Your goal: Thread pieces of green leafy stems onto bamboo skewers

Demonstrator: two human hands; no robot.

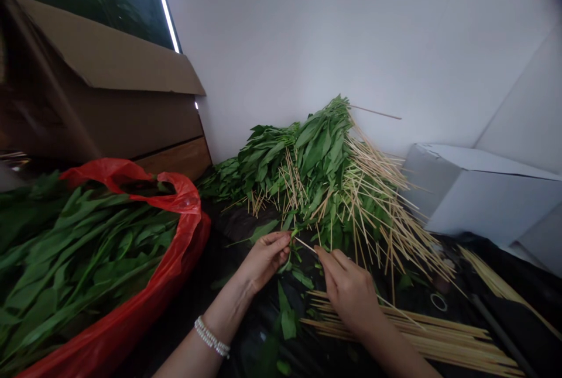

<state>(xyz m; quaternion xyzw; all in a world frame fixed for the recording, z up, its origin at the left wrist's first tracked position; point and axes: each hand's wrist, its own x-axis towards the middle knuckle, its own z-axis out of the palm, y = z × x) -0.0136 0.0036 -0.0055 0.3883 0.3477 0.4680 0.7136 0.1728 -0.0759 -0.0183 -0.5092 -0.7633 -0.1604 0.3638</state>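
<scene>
My left hand [270,255], a beaded bracelet on its wrist, pinches a green leafy stem [295,230] between thumb and fingers. In my right hand [346,281] is a thin wooden skewer [306,244], its tip meeting the stem at my left fingertips. Whether the tip has gone into the stem I cannot tell. Just beyond both hands rises a heap of skewered leafy greens [322,144], with many bare skewer ends [386,185] sticking out to the right. Below my right hand lies a bundle of loose skewers [443,334].
At the left stands a red plastic bag [187,249] full of long green leaves [96,261]. Behind it is a cardboard box [132,114] with a raised flap. A white box [492,191] sits at the right by the wall. Leaf scraps [287,319] lie on the black sheet.
</scene>
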